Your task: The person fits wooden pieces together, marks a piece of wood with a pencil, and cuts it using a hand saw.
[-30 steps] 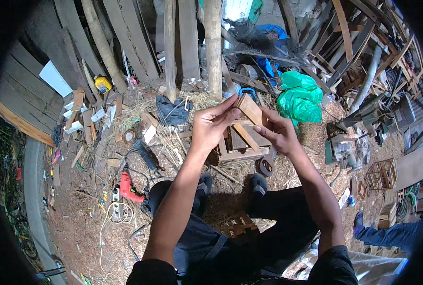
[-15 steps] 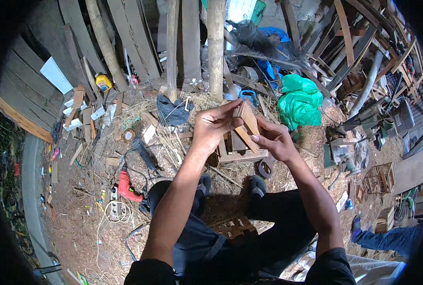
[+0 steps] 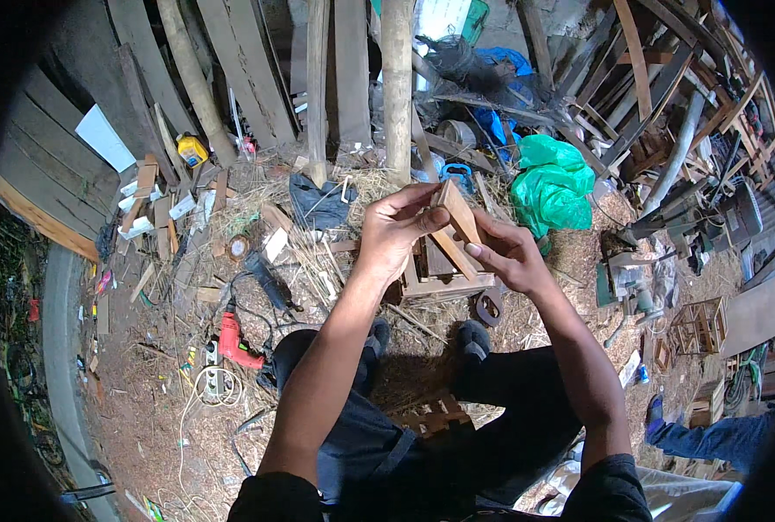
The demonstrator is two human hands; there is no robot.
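— Nearest, what is seen, and why is it held so?

— Closest to the camera, dark trousers and two dark shoes (image 3: 470,335) are seen, planted on straw and sawdust, with a small slatted wooden piece (image 3: 431,416) lying between the knees. Above them both forearms are raised, so that the work is kept clear of the ground and near the eyes.

— And the hands?

— A small wooden slat (image 3: 457,211) is pinched at its upper end by the left hand (image 3: 392,228), thumb and fingers closed on it. It is steadied lower down by the right hand (image 3: 509,252), whose fingertips are pressed against a second, thinner strip (image 3: 451,250) beneath it. The two pieces appear to be held at an angle to each other, probably so that their fit can be judged; whether they are joined cannot be told.

— What lies just beyond?

— A half-built wooden frame (image 3: 444,283) is set on the ground right under the hands, within easy reach, and a dark roll of tape (image 3: 489,306) is left beside it. To the left a red power drill (image 3: 232,341) is laid near a white coiled cord (image 3: 218,387).

— And farthest off?

— A green plastic bag (image 3: 553,183) is dumped to the right, a yellow container (image 3: 191,150) to the left, and planks and a round post (image 3: 396,87) are leaned upright at the back, out of the way. Another person's blue-trousered leg (image 3: 718,435) is seen at the lower right.
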